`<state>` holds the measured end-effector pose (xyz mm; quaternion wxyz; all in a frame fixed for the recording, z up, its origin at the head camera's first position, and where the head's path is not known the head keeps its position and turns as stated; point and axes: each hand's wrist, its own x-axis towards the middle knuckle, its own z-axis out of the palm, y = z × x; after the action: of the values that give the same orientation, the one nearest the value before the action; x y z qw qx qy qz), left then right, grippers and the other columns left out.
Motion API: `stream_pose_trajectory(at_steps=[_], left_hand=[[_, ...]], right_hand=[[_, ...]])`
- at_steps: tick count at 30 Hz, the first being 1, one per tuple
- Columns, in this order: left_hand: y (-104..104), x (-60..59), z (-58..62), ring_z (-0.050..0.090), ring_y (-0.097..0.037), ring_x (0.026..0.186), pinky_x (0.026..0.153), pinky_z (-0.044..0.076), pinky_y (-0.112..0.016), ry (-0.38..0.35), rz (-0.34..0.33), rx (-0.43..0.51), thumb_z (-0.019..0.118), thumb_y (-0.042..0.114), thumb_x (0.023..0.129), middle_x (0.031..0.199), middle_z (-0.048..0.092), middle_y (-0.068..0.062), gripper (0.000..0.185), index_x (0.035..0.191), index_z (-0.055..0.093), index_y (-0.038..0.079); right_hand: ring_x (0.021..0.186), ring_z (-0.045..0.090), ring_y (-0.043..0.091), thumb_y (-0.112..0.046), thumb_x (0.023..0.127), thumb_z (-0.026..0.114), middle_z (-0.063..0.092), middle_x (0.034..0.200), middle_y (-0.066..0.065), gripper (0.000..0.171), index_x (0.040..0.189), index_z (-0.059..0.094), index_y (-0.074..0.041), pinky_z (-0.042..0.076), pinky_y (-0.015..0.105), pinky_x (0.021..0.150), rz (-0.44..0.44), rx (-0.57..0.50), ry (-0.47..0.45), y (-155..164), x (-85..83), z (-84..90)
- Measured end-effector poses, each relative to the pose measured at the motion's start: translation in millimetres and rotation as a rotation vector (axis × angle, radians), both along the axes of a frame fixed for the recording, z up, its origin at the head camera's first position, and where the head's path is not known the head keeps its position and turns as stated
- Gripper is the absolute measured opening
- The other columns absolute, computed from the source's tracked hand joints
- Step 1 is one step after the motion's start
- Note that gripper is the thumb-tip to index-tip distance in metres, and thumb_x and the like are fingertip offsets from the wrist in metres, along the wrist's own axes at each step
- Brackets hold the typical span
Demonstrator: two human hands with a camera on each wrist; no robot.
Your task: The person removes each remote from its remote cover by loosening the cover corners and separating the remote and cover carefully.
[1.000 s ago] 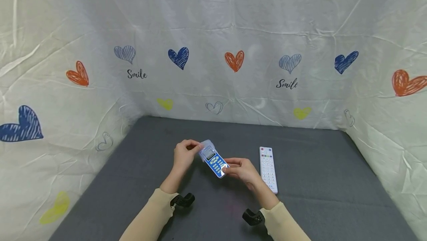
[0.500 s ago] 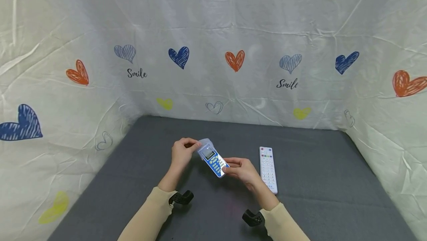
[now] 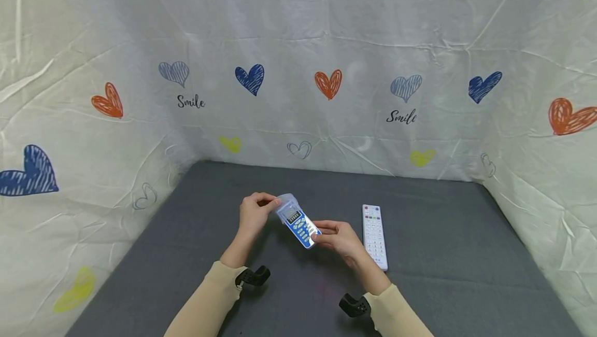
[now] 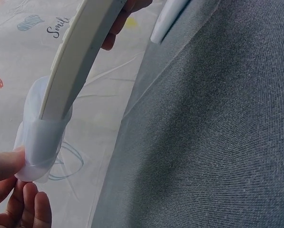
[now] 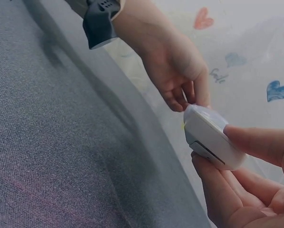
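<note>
Here both hands are holding the blue remote [image 3: 300, 227] above the gray counter [image 3: 443, 254]: left hand [image 3: 254, 213] is pinching its clear sleeve [image 3: 286, 206] at the far end, right hand [image 3: 339, 237] is gripping the near end. White remote [image 3: 374, 235] is lying just right.

- Cream long sleeves [image 3: 205, 300] cover both forearms down to the wrists.
- A black perforated camera mount [image 3: 252, 277] is strapped at each wrist.
- Left hand [image 3: 254, 215] and right hand [image 3: 339, 237] are bare.

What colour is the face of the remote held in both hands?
Blue with pale buttons on the held remote, clearest in the head view.
</note>
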<state>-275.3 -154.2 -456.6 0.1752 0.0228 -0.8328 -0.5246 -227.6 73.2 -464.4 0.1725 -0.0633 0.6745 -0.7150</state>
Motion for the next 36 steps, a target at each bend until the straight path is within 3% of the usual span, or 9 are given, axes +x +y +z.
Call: stream_pose_trajectory(at_steps=[36], left_hand=[[-2.4, -4.6, -1.7, 0.054, -0.019, 0.075, 0.062, 0.045, -0.027, -0.014, -0.001, 0.023, 0.077, 0.017, 0.080, 0.085, 0.065, -0.011, 0.015, 0.082, 0.074, 0.003]], right_hand=[[0.088, 0.066, 0.012, -0.001, 0.085, 0.067, 0.063, 0.117, 0.026, 0.044, 0.125, 0.055, 0.010, 0.054, 0.036, 0.085, 0.008, 0.011, 0.016, 3.6, 2.7, -2.2]])
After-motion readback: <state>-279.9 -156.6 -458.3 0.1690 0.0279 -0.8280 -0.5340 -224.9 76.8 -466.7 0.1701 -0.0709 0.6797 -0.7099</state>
